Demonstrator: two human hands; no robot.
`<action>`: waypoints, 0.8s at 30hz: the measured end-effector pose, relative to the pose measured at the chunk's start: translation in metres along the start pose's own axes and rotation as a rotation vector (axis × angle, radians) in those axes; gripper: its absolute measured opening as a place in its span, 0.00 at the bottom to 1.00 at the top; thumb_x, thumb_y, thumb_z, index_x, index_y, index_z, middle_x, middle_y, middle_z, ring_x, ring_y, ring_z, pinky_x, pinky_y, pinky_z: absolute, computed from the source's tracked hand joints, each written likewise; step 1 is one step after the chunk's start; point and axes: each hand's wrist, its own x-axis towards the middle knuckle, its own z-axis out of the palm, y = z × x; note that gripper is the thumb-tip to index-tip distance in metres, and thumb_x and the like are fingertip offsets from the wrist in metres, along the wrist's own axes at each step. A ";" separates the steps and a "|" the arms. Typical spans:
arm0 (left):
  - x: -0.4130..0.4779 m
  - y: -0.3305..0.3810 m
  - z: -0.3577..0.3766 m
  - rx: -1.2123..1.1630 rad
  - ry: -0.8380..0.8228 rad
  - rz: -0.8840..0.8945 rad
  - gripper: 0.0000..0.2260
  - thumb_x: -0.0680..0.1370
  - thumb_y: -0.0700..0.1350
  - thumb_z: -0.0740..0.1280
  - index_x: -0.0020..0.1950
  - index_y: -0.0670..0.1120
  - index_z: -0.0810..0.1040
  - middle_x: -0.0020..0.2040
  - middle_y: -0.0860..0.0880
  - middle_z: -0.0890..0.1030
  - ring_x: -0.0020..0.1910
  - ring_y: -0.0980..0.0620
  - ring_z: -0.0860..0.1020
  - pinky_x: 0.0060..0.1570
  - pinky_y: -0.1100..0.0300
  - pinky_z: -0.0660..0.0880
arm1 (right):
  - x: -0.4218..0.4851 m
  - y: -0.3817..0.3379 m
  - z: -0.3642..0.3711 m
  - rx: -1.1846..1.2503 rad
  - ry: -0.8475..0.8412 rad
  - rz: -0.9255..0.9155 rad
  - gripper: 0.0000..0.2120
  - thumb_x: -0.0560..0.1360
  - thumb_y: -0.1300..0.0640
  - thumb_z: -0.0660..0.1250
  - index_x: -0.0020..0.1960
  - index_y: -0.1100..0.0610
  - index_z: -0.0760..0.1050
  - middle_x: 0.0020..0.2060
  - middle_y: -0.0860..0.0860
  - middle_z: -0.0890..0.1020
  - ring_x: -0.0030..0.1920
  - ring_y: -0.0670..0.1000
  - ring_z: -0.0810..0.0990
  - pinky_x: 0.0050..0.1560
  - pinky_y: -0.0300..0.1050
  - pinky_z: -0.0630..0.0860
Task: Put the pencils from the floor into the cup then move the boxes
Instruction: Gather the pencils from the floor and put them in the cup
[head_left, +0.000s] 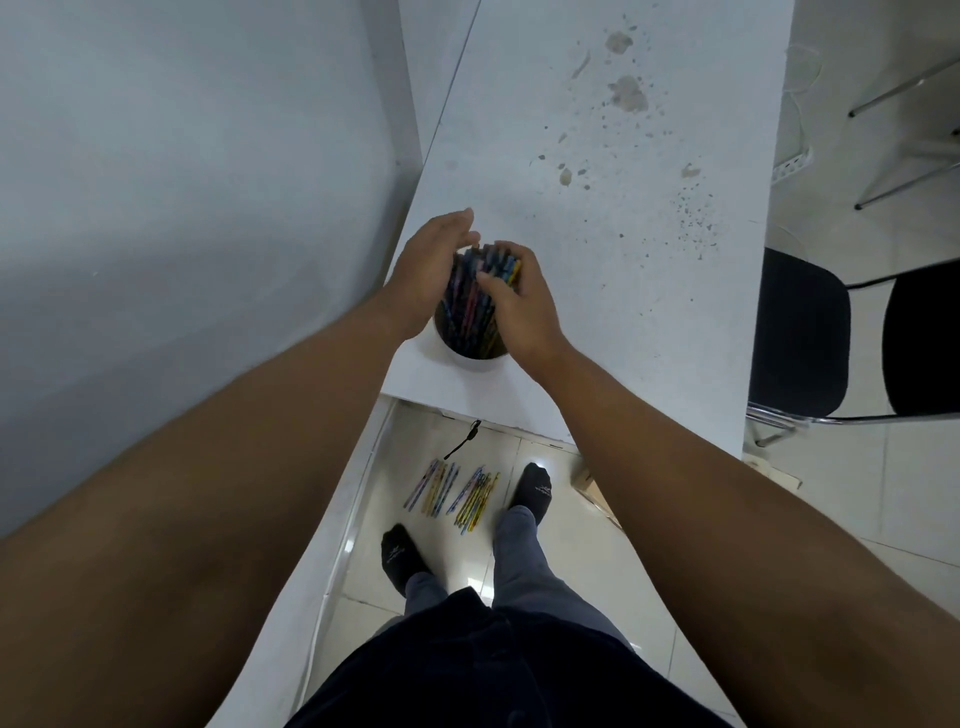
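A white cup (470, 358) stands near the front edge of the white table (623, 260), filled with a bundle of coloured pencils (467, 306). My left hand (426, 270) lies flat against the bundle's left side with its fingers straight. My right hand (519, 301) grips the bundle's right side, thumb and fingers curled over the pencil tops. Two groups of coloured pencils (457, 493) lie on the tiled floor under the table's edge, just ahead of my feet. A cardboard box (592, 486) shows partly on the floor to the right, mostly hidden by my right arm.
A wall runs along the left of the table. Black chairs (800, 332) with metal legs stand to the right. The tabletop further back carries stains and specks. A small black strap (462, 441) lies on the floor near the pencils.
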 end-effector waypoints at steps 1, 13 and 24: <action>0.000 0.000 -0.002 0.013 -0.004 -0.017 0.14 0.80 0.63 0.66 0.56 0.57 0.85 0.57 0.54 0.86 0.58 0.55 0.84 0.65 0.52 0.77 | 0.004 -0.004 0.004 -0.018 -0.018 -0.019 0.16 0.84 0.51 0.65 0.71 0.49 0.72 0.62 0.46 0.81 0.62 0.46 0.80 0.68 0.50 0.76; -0.002 0.000 -0.001 0.260 0.014 -0.040 0.23 0.86 0.61 0.54 0.68 0.51 0.79 0.61 0.55 0.82 0.59 0.57 0.79 0.59 0.59 0.73 | 0.016 -0.003 -0.015 -0.069 0.032 -0.001 0.19 0.89 0.50 0.55 0.75 0.51 0.77 0.71 0.48 0.80 0.71 0.47 0.77 0.76 0.48 0.71; -0.038 0.005 -0.027 0.334 0.105 0.019 0.15 0.85 0.63 0.52 0.51 0.53 0.67 0.42 0.56 0.68 0.41 0.56 0.69 0.45 0.57 0.67 | -0.008 -0.010 -0.016 -0.248 0.133 -0.144 0.24 0.86 0.54 0.63 0.82 0.51 0.68 0.78 0.50 0.72 0.78 0.49 0.69 0.76 0.37 0.64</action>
